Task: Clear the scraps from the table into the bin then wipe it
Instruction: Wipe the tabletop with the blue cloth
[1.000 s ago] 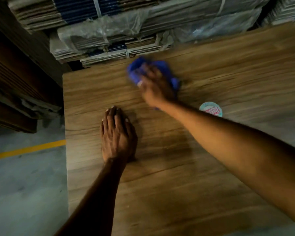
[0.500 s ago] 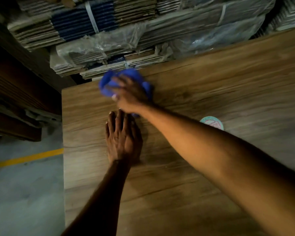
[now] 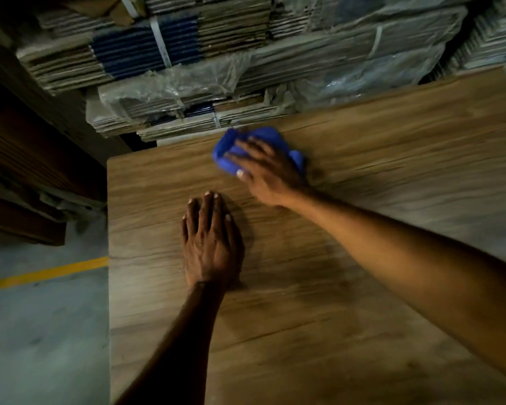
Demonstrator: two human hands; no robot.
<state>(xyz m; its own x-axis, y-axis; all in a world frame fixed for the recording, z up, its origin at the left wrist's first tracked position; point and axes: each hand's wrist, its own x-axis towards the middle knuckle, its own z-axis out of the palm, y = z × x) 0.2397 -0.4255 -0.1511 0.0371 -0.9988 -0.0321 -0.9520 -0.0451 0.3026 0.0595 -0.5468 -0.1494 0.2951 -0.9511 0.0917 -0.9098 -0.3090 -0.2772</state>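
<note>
A bunched blue cloth (image 3: 225, 153) lies on the wooden table (image 3: 377, 159) close to its far edge. My right hand (image 3: 268, 173) covers the cloth, holding it down against the wood with the fingers spread over it and the thumb at its near side. The hand and cloth are motion-blurred. My left hand (image 3: 212, 244) rests flat on the table, palm down with straight fingers, nearer me and slightly left of the cloth. No scraps show on the visible wood.
Strapped, plastic-wrapped stacks of flattened cardboard (image 3: 187, 92) rise right behind the table's far edge. The table's left edge (image 3: 108, 258) drops to a grey floor with a yellow line (image 3: 44, 273). Dark board stacks (image 3: 27, 171) stand at the left.
My right hand swept the cloth left to just above my left hand, then back to the right. My left hand stayed put. The round sticker near my right forearm is out of sight.
</note>
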